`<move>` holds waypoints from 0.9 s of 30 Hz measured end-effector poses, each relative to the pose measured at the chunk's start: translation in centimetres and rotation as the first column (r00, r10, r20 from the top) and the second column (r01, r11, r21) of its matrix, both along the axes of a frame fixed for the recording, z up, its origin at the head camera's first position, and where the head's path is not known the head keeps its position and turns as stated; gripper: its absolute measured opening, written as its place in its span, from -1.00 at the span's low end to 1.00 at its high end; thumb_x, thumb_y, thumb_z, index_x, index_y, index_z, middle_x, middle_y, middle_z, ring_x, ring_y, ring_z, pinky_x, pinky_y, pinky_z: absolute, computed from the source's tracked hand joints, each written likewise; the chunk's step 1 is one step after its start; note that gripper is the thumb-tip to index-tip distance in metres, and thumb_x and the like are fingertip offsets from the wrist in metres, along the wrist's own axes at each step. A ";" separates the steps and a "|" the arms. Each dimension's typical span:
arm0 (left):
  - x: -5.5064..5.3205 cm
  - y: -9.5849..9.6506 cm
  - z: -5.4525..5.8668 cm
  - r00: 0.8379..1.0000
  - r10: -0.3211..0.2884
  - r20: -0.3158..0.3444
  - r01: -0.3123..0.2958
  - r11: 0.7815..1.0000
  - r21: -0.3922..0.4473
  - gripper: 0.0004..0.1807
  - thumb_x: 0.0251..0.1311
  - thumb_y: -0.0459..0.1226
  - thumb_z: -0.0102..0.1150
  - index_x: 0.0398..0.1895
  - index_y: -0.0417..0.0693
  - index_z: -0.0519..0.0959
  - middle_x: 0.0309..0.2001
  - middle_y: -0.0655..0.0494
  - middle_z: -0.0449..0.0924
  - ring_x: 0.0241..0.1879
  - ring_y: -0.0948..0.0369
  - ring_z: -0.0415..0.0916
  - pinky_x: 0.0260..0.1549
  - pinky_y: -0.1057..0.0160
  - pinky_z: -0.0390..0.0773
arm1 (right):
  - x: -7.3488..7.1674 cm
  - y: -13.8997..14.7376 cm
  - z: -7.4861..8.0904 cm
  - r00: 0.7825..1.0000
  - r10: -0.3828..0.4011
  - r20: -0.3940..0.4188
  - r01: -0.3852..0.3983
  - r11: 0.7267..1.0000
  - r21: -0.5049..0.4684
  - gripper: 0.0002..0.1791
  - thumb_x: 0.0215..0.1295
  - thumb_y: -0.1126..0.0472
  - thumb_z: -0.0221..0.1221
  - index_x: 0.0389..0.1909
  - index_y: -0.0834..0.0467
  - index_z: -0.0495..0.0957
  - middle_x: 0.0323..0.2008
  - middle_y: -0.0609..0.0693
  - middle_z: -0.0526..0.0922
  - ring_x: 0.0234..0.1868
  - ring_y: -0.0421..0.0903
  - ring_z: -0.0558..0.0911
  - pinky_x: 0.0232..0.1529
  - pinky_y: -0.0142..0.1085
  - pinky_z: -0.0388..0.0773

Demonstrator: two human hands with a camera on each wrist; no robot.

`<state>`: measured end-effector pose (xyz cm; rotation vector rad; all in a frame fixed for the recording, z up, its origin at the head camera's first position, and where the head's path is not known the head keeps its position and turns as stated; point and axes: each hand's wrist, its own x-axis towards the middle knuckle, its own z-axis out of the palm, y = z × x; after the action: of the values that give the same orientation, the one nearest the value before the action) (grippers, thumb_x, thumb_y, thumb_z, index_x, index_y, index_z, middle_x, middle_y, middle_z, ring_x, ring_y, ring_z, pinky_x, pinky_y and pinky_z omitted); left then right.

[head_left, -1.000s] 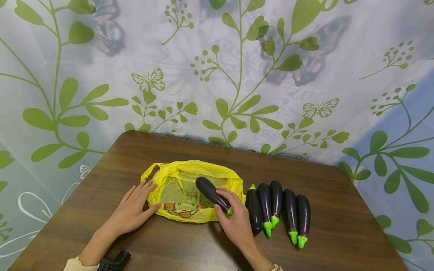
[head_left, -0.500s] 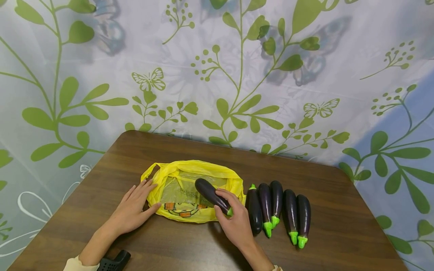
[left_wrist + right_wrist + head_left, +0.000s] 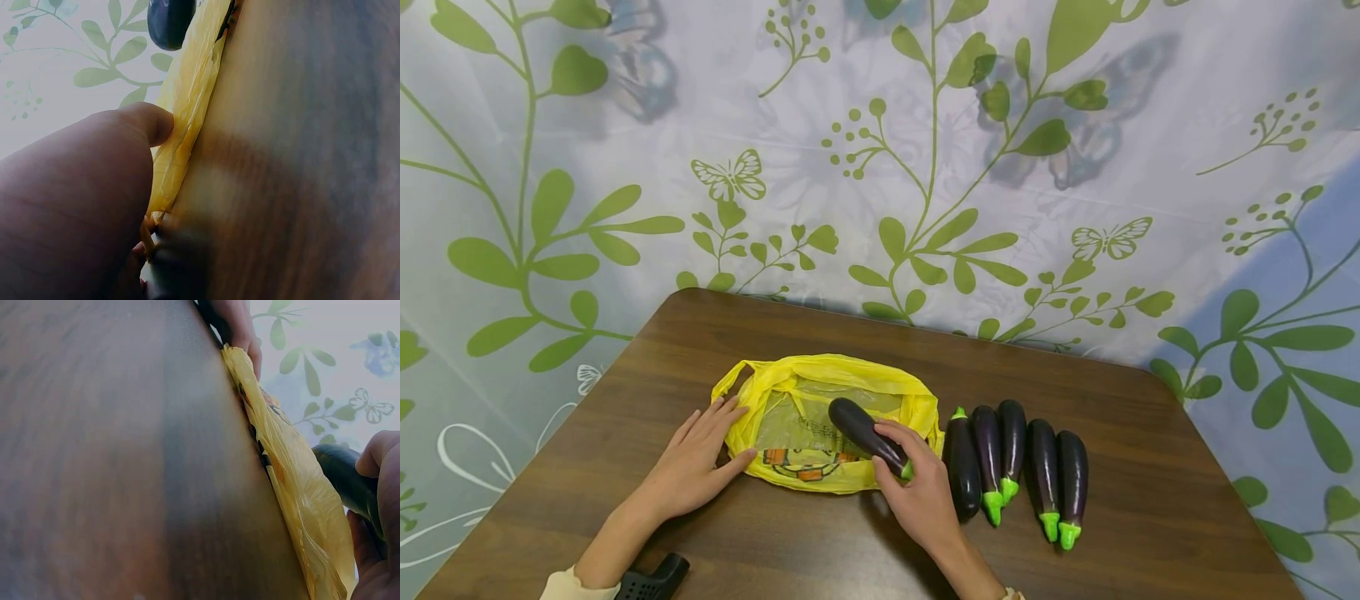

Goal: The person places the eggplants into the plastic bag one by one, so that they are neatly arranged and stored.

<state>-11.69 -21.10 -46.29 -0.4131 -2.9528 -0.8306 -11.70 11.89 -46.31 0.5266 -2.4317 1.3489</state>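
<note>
I'm gripping an eggplant (image 3: pixel 859 425) over the bag (image 3: pixel 850 367) with the right hand (image 3: pixel 921 487); the left hand (image 3: pixel 700 462) is touching the bag's left edge, fingers pretty straight. Five other eggplants (image 3: pixel 986 450) are lying on the desk (image 3: pixel 1150 483).

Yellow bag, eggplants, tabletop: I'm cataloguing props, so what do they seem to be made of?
Yellow bag: probably thin plastic film, slightly glossy; it crinkles and looks partly see-through.
Eggplants: perhaps plastic or foam, glossy; highlights and vivid green stems suggest imitations, though real isn't ruled out.
Tabletop: wood or wood-look laminate, satin; brown grain shows, but could be printed.
</note>
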 end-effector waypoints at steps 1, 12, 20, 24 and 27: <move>0.0 0.0 0.0 1.000 0.000 0.000 0.000 1.000 0.001 -0.19 0.47 0.15 0.09 0.56 -0.18 0.26 0.60 -0.23 0.10 0.59 -0.22 -0.03 0.47 -0.30 -0.05 | 0.0 0.0 0.0 1.000 0.001 -0.001 -0.001 1.000 0.001 -0.50 0.29 0.30 0.39 0.22 -0.10 0.62 0.23 -0.19 0.62 0.21 -0.16 0.64 0.13 -0.20 0.64; 0.0 0.0 0.0 1.000 0.002 0.002 -0.002 1.000 0.002 -0.19 0.46 0.15 0.09 0.56 -0.17 0.26 0.60 -0.23 0.10 0.59 -0.22 -0.03 0.47 -0.31 -0.06 | 0.0 0.0 -0.2 1.000 0.011 -0.005 -0.011 1.000 -0.016 -0.49 0.28 0.33 0.39 0.21 -0.11 0.62 0.21 -0.21 0.63 0.20 -0.15 0.65 0.13 -0.19 0.65; 0.0 0.0 0.0 1.000 0.000 -0.006 0.000 1.000 0.002 -0.20 0.46 0.14 0.10 0.55 -0.19 0.27 0.59 -0.24 0.11 0.58 -0.23 -0.01 0.47 -0.31 -0.05 | 0.0 0.0 -0.3 1.000 0.027 -0.004 -0.027 0.999 -0.028 -0.50 0.29 0.34 0.38 0.21 -0.09 0.62 0.22 -0.10 0.65 0.22 -0.13 0.64 0.15 -0.16 0.64; 0.0 0.0 -0.1 1.000 0.000 -0.007 0.000 1.000 0.003 -0.20 0.46 0.14 0.09 0.55 -0.18 0.27 0.59 -0.24 0.11 0.58 -0.23 -0.02 0.47 -0.30 -0.05 | 0.0 0.0 -0.2 1.000 0.027 0.006 -0.027 0.999 -0.028 -0.50 0.30 0.33 0.38 0.22 -0.11 0.62 0.23 -0.09 0.65 0.22 -0.13 0.64 0.15 -0.18 0.64; 0.0 0.0 -0.1 1.000 0.000 -0.006 0.000 1.000 0.004 -0.20 0.47 0.14 0.09 0.55 -0.17 0.27 0.59 -0.24 0.11 0.59 -0.23 -0.03 0.47 -0.30 -0.06 | 0.0 0.0 -0.3 1.000 0.025 0.008 -0.024 0.999 -0.025 -0.50 0.30 0.32 0.38 0.22 -0.11 0.62 0.23 -0.09 0.65 0.22 -0.13 0.64 0.15 -0.17 0.64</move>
<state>-11.69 -21.10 -46.40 -0.4146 -2.9449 -0.8340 -11.72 11.86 -46.57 0.5474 -2.4190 1.3919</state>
